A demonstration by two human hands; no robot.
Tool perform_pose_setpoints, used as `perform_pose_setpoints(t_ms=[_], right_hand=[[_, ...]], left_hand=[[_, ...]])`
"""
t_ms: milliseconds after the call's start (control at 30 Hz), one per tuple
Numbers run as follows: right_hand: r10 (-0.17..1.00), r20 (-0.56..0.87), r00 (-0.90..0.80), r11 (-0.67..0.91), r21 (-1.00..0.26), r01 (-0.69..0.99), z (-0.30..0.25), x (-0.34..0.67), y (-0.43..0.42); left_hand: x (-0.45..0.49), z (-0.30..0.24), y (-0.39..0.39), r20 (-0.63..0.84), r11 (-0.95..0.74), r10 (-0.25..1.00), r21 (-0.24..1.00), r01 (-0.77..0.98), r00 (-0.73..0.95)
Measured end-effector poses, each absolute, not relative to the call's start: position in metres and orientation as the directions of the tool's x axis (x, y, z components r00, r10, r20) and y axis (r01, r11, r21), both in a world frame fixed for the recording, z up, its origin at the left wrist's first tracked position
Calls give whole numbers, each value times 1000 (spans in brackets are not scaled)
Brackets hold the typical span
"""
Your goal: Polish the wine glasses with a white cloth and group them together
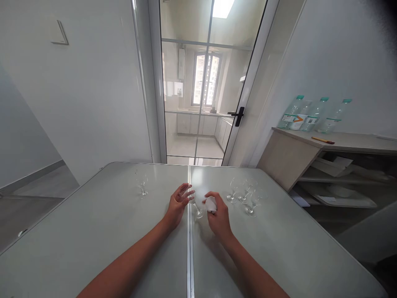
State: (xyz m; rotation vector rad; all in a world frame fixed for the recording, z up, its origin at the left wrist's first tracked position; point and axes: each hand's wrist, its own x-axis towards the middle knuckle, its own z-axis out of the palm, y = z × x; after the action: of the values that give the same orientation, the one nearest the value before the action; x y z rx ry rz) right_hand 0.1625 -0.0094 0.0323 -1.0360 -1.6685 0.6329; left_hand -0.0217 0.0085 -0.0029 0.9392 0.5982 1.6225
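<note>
My left hand (178, 205) is curled around the bowl of a small clear stemmed glass (199, 212). The glass tilts, its round foot pointing towards my right hand; much of the bowl is hidden by my fingers. My right hand (220, 215) grips a crumpled white cloth or tissue (211, 204), a little right of the glass foot and apart from it. Three similar stemmed glasses (250, 210) stand upright in a group to the right of my right hand. Another stemmed glass (143, 192) stands alone on the left of the table.
The pale table (149, 265) has a metal seam down its middle. Behind it is a glazed door (198, 136) with a black handle (238, 116). On the right, a wooden cabinet (288, 155) carries several plastic bottles (314, 115) and a brush (322, 140).
</note>
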Motion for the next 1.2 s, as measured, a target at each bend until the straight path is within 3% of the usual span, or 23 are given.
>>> perform_pose_setpoints(t_ms=[100, 267, 467, 600, 800, 933, 1200], right_hand=[[851, 463, -246, 522, -792, 315, 30, 162, -8], [888, 342, -307, 458, -716, 527, 22, 158, -6], [892, 233, -387, 451, -497, 741, 13, 155, -9], [921, 247, -301, 386, -482, 787, 19, 163, -7], [981, 196, -6, 108, -516, 850, 39, 204, 11], [993, 101, 62, 6, -570, 821, 33, 241, 18], [970, 116, 212, -125, -508, 852, 5, 271, 20]], left_hand=[[-21, -1, 8, 282, -267, 958, 799, -539, -56], [-17, -2, 6, 315, -280, 949, 816, -506, -17], [-12, -4, 3, 346, -240, 926, 851, -467, 154], [-7, 6, -4, 364, -246, 916, 841, -482, 167], [-7, 9, -2, 244, -158, 963, 859, -488, 117], [-8, 5, 0, 227, -131, 963, 864, -487, 144], [-2, 3, -1, 252, -133, 946, 875, -465, 204]])
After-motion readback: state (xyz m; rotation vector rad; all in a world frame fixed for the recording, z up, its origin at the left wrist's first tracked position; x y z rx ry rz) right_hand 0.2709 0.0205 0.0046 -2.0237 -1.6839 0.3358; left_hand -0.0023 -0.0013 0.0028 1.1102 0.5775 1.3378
